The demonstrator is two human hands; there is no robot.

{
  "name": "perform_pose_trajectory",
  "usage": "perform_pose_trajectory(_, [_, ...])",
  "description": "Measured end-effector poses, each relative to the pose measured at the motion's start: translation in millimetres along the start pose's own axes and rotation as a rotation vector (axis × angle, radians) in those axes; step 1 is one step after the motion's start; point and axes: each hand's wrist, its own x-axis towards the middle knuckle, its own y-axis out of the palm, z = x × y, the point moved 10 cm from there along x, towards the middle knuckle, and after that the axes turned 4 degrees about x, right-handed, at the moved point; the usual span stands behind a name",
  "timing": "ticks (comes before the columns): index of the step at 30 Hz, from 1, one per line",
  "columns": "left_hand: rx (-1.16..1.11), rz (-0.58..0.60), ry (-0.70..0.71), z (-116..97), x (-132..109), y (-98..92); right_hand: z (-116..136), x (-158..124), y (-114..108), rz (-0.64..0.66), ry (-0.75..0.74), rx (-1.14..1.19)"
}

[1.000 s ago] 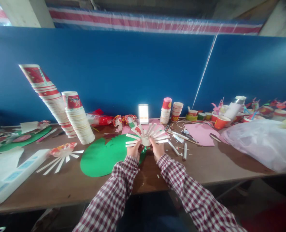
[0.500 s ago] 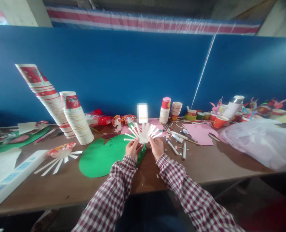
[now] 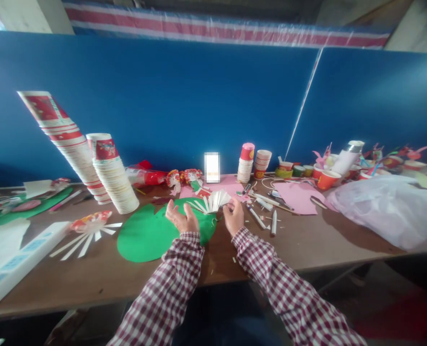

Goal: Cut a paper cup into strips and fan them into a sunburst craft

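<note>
My right hand (image 3: 234, 215) pinches the right edge of a paper cup cut into white strips (image 3: 218, 201), which fan out to the left. My left hand (image 3: 183, 217) is off the cup, fingers spread, above a green rounded paper sheet (image 3: 144, 235). The cut cup is over the right part of that green sheet. To the left lies a second cut paper cup (image 3: 91, 223), its strips splayed on the table and its printed red side facing away.
Two tall leaning stacks of paper cups (image 3: 114, 185) stand at the left behind a long white box (image 3: 24, 264). Markers (image 3: 257, 217) and pink paper (image 3: 296, 197) lie to the right, beside a translucent plastic bag (image 3: 386, 211). A blue partition (image 3: 184, 105) closes off the back.
My left hand has let go of the cut paper cup, moved left and opened. The cup has tilted in my right hand, its strips now pointing more to the left.
</note>
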Motion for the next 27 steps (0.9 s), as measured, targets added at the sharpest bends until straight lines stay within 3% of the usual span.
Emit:
perform_pose_trajectory(4, [0.155,0.163,0.385,-40.6,-14.0,14.5,28.8,-6.1,4.0,0.081,-0.192,-0.172])
perform_pose_trajectory(6, [0.233,0.284,0.487,-48.9,-25.6,27.9,45.8,-13.4,10.2,0.149,-0.307,-0.272])
perform_pose_trajectory(9, [0.344,0.402,0.528,-50.1,-37.7,40.5,55.9,-22.9,19.2,0.238,-0.386,-0.408])
perform_pose_trajectory(13, [0.434,0.511,0.594,-54.7,-49.9,48.6,48.5,-26.0,25.0,0.314,-0.36,-0.532])
perform_pose_trajectory(20, [0.523,0.614,0.708,-69.3,-67.8,49.3,45.0,-26.2,25.0,0.328,-0.368,-0.668])
perform_pose_trajectory(27, [0.333,0.596,0.522,-54.4,-59.6,40.8,38.8,-26.9,24.5,0.343,-0.312,-0.781])
